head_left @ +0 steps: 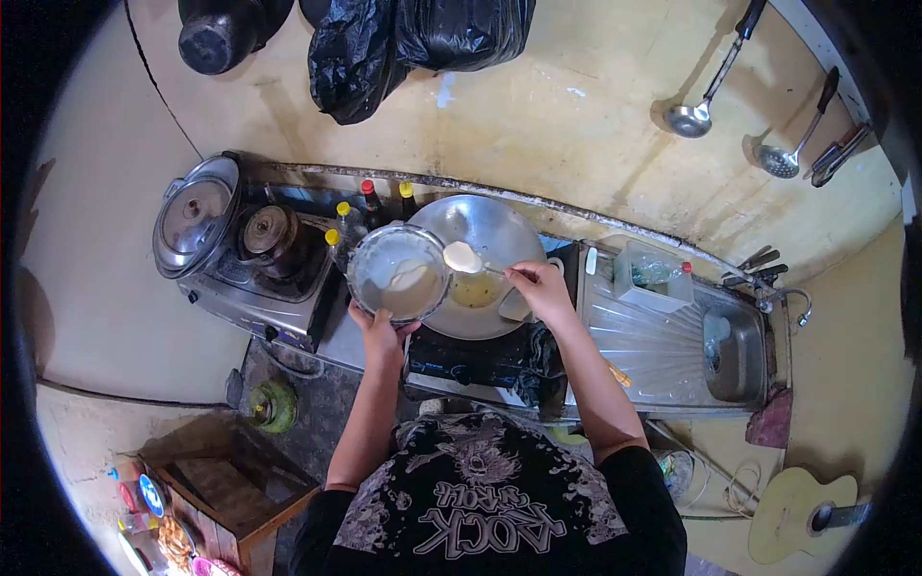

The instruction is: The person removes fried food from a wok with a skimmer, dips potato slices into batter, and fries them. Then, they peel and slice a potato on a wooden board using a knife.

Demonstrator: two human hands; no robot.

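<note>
The left hand is at the near left edge of the wok, holding up a bowl by its near side. Its fingers are closed on the bowl, the thumb showing at the rim and the rest partly hidden beneath. The left forearm runs almost straight forward to the wok's left side.

The right hand is above the wok's right side, palm down. Its fingers are pinched together on the handle of a spoon, with no gap to be seen. The right forearm slants forward and inward from beyond the wok's near right edge, so the spoon points left across the wok — its head, heaped with pale batter, is over the wok's left half, just beside the bowl. More batter lies in the bowl, which overlaps the wok's left rim from above.

Oil pools in the bottom of the wok. A spatula leans inside its right wall. The wok sits on a black stove; a pot stands well to its left, and a sink lies well to its right.
</note>
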